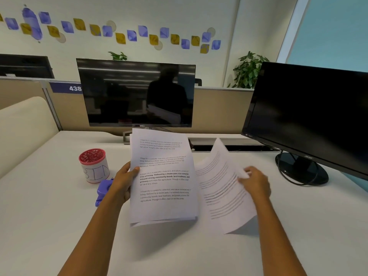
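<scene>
Over the desk [59, 216], left hand [124, 184] grips printed sheets [163, 176]; right hand [255, 182] pinches blurred sheet [221, 186] alongside.

White printed sheets [163, 176] carry black text. A white cup [95, 166], red patterned rim, bears blue letters. The stapler [102, 191] is purple, both monitors [137, 92] black, the counter [39, 216] white.

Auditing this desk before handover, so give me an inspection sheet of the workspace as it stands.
Surface: white desk, cable slot at back.
Job's things: printed sheets held up; loose sheet, blurred, tilted to their right.
Clutter: cup marked BIN, red perforated lid; purple tool beside it.
Grips: left hand holds the printed sheets' left edge; right hand pinches the loose sheet.
Cables: black cable looped by the right monitor stand.
Surroundings: centre monitor, dark; partition; plant.
</scene>
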`<state>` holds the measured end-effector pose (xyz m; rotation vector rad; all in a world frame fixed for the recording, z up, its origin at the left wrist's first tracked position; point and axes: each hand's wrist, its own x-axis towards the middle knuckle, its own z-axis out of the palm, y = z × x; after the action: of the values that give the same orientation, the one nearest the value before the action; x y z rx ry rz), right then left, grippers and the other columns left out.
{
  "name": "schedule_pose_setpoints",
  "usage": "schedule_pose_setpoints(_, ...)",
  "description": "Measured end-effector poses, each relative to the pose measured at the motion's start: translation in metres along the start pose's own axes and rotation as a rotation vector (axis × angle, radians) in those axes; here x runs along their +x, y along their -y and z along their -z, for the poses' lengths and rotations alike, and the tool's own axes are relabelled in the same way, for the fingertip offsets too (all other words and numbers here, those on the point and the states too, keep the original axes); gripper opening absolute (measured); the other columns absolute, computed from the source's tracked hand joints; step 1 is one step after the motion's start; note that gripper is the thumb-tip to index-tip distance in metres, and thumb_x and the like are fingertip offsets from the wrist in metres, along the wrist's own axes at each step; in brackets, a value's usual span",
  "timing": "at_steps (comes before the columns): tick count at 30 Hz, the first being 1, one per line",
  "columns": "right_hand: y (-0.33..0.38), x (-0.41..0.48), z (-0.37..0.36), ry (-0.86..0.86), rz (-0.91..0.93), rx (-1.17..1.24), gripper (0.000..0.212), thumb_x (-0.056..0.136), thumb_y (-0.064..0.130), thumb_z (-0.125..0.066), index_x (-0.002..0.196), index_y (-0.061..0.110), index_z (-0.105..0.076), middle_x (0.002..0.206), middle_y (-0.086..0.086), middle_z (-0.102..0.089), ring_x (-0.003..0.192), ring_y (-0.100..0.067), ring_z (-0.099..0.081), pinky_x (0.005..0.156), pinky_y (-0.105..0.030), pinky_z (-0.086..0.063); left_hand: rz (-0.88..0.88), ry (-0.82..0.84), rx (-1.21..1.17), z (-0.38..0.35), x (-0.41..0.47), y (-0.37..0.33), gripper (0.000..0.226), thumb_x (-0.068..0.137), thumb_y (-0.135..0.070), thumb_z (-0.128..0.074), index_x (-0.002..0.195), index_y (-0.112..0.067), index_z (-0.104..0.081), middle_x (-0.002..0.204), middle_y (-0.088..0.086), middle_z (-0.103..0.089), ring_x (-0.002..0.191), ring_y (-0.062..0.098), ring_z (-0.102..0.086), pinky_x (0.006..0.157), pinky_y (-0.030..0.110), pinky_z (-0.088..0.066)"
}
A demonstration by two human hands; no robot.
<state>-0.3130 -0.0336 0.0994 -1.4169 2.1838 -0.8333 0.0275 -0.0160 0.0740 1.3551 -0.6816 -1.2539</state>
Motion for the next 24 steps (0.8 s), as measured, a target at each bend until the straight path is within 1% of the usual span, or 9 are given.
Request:
schedule_pose_setpoints(2, 0.024, -0.01, 0.031, -0.123, 0.141, 0.052, 0.03, 0.087, 0.017, -0.061, 0.117, 0.018, -0.057, 0.115, -0.007, -0.065, 0.088, -0.025, -0.058, 0.072, -0.03, -0.043, 0.011, -0.002, -0.007, 0.0, 0.002, 0.002, 0.037, 0.094, -0.014, -0.049, 0.13, -0.017, -0.045, 0.115, 0.015, -0.061, 0.093, 0.035, -0.062, 0.09, 0.06, -0.048)
schedule_pose_setpoints(4, 0.043, -0.022, 0.06, -0.197, 0.282, 0.219, 0.022, 0.087, 0.02, -0.061, 0.109, 0.023, -0.057, 0.107, -0.001, -0.064, 0.09, -0.021, -0.058, 0.078, -0.035, -0.048, 0.015, 0.011, -0.011, 0.0, 0.004, 0.005, 0.037, 0.094, -0.014, -0.048, 0.131, -0.016, -0.045, 0.114, 0.016, -0.062, 0.093, 0.035, -0.063, 0.088, 0.058, -0.05)
schedule_pose_setpoints(6, 0.058, -0.034, 0.081, -0.194, 0.361, 0.436, 0.021, 0.087, 0.022, -0.062, 0.106, 0.026, -0.054, 0.103, 0.004, -0.061, 0.091, -0.02, -0.06, 0.08, -0.037, -0.051, 0.014, 0.025, -0.019, -0.002, 0.005, 0.007, 0.035, 0.094, -0.013, -0.047, 0.129, -0.015, -0.046, 0.11, 0.014, -0.063, 0.089, 0.033, -0.064, 0.083, 0.055, -0.052)
schedule_pose_setpoints(9, 0.068, -0.045, 0.086, -0.08, 0.4, 0.683, 0.028, 0.086, 0.02, -0.063, 0.112, 0.023, -0.052, 0.098, 0.012, -0.063, 0.084, -0.01, -0.063, 0.069, -0.023, -0.051, 0.005, 0.049, -0.027, -0.006, 0.005, 0.01, 0.034, 0.094, -0.012, -0.047, 0.128, -0.014, -0.047, 0.107, 0.014, -0.063, 0.084, 0.03, -0.065, 0.077, 0.05, -0.054)
schedule_pose_setpoints(12, 0.063, -0.044, 0.068, 0.073, 0.321, 0.83, 0.032, 0.084, 0.019, -0.065, 0.113, 0.023, -0.051, 0.094, 0.014, -0.065, 0.082, -0.007, -0.065, 0.058, -0.017, -0.052, 0.018, 0.075, -0.027, -0.011, 0.005, 0.014, 0.034, 0.095, -0.012, -0.046, 0.128, -0.013, -0.047, 0.112, 0.015, -0.062, 0.085, 0.029, -0.065, 0.075, 0.047, -0.055)
schedule_pose_setpoints(14, 0.052, -0.037, 0.043, 0.187, 0.214, 0.895, 0.032, 0.083, 0.014, -0.066, 0.112, 0.019, -0.052, 0.097, 0.003, -0.067, 0.081, -0.013, -0.067, 0.058, -0.023, -0.056, 0.034, 0.091, -0.031, -0.014, 0.003, 0.017, 0.031, 0.095, -0.013, -0.045, 0.126, -0.013, -0.047, 0.109, 0.015, -0.063, 0.084, 0.029, -0.065, 0.07, 0.045, -0.057)
schedule_pose_setpoints(18, 0.025, -0.026, -0.014, 0.339, 0.064, 0.88, 0.033, 0.083, 0.002, -0.064, 0.114, 0.008, -0.054, 0.102, -0.014, -0.066, 0.066, -0.011, -0.068, 0.058, -0.022, -0.058, 0.073, 0.118, -0.049, -0.016, 0.002, 0.022, 0.028, 0.096, -0.012, -0.044, 0.124, -0.012, -0.048, 0.099, 0.012, -0.065, 0.082, 0.029, -0.065, 0.06, 0.039, -0.06)
schedule_pose_setpoints(22, 0.009, -0.024, -0.05, 0.381, -0.049, 0.775, 0.026, 0.083, 0.005, -0.065, 0.107, 0.011, -0.055, 0.109, -0.014, -0.065, 0.089, -0.03, -0.066, 0.077, -0.037, -0.056, 0.108, 0.152, -0.06, -0.014, 0.001, 0.026, 0.027, 0.096, -0.013, -0.043, 0.122, -0.015, -0.048, 0.099, 0.013, -0.066, 0.083, 0.032, -0.064, 0.072, 0.048, -0.056)
schedule_pose_setpoints(24, 0.005, -0.023, -0.059, 0.376, -0.052, 0.721, 0.028, 0.082, 0.008, -0.067, 0.108, 0.011, -0.057, 0.113, -0.016, -0.066, 0.097, -0.033, -0.066, 0.088, -0.044, -0.054, 0.113, 0.183, -0.076, -0.014, -0.001, 0.026, 0.025, 0.096, -0.013, -0.043, 0.12, -0.017, -0.048, 0.101, 0.013, -0.066, 0.085, 0.033, -0.064, 0.071, 0.049, -0.056)
